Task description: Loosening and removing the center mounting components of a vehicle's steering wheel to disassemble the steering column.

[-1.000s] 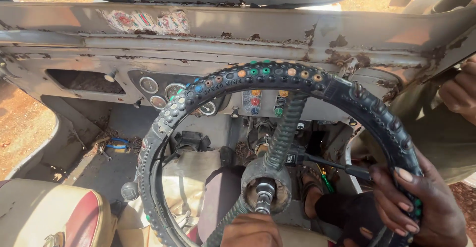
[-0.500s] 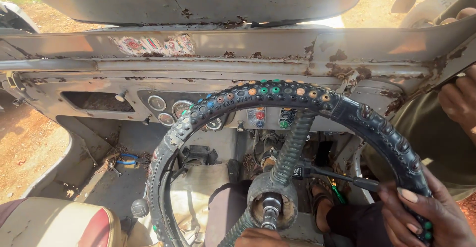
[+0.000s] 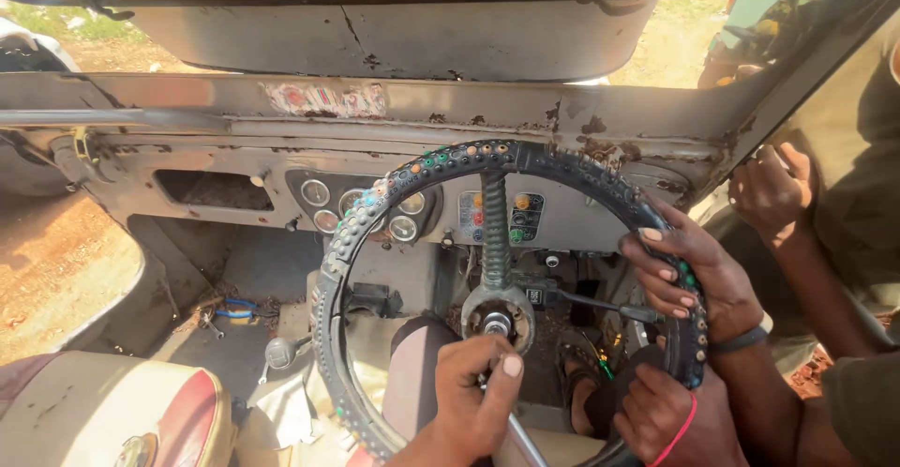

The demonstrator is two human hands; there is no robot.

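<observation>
A steering wheel [image 3: 375, 214] with a black cover studded with coloured beads fills the middle of the view, in front of a worn grey dashboard [image 3: 234, 148]. My left hand [image 3: 469, 401] is closed around a thin metal rod-like tool [image 3: 525, 439] just below the wheel's hub [image 3: 497, 312], where the bare centre nut shows. My right hand [image 3: 680, 279], with a dark wristband, grips the wheel's right rim. Under it a third hand [image 3: 656, 411] with a red band holds the lower right rim; whose hand it is I cannot tell.
Another person stands outside at the right, one hand [image 3: 769, 186] on the door frame. Round gauges [image 3: 323, 204] and a switch panel [image 3: 497, 216] sit behind the wheel. A gear knob [image 3: 278, 352], a cream and red seat [image 3: 103, 411] and floor clutter [image 3: 230, 309] lie to the left.
The view has tilted upward, showing more windscreen. My left hand has come up to the hub with the tool. My right hand has slid higher on the rim, and the red-banded hand now shows.
</observation>
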